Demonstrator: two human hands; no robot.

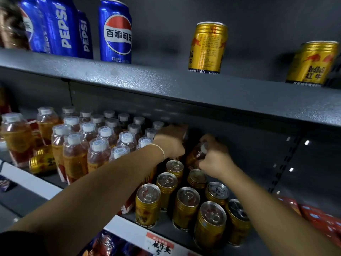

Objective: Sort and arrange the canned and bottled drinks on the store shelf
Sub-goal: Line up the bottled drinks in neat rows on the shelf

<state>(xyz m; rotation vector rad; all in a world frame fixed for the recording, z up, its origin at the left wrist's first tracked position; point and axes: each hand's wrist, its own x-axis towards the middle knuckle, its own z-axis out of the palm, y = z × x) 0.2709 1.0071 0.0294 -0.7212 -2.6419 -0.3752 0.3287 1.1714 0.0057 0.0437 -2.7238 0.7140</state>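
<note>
Deep at the back of the lower shelf (120,228), the right hand (214,159) curls round a tilted amber bottle (196,154), behind the gold cans (186,206). Full, it is probably weighty, and its plastic film looks slick, so gripping the shoulder below the cap seems safest. The left hand (170,142) reaches alongside with its fingers hidden, so I cannot tell its grip.

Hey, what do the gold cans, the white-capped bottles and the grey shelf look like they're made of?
Gold cans: likely aluminium; glossy printed sides, bare silvery tops with pull tabs. White-capped bottles: apparently clear plastic; amber drink shows through, film wrinkles shine around the caps. Grey shelf: probably painted steel, judging by its speckled, textured dark-grey coat.
</note>
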